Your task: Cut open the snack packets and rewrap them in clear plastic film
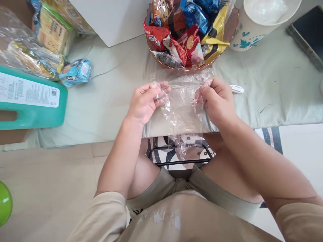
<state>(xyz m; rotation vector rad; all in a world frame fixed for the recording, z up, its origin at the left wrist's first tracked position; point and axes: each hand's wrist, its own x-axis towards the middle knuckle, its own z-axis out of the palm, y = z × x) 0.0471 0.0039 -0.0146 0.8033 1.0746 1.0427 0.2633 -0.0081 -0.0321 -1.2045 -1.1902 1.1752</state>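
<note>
Your left hand [147, 101] and right hand [218, 101] pinch the bag [183, 112], spread out; looks empty so far; snacks [185, 40] sit in the bowl [232, 23].

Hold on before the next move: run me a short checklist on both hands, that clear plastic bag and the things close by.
1. Left hand gripping the clear plastic bag: ok, pinching it on the left side.
2. Right hand gripping it: ok, pinching it on the right side.
3. Bag wholly over the cloth-covered table: not ok, its lower end hangs past the front edge.
4. Bag mouth open: cannot tell, the film is transparent and crumpled.
5. Bag apart from the snack bowl: cannot tell, its top is right at the bowl's front.
6. White cup and phone apart from the right hand: ok.
</note>
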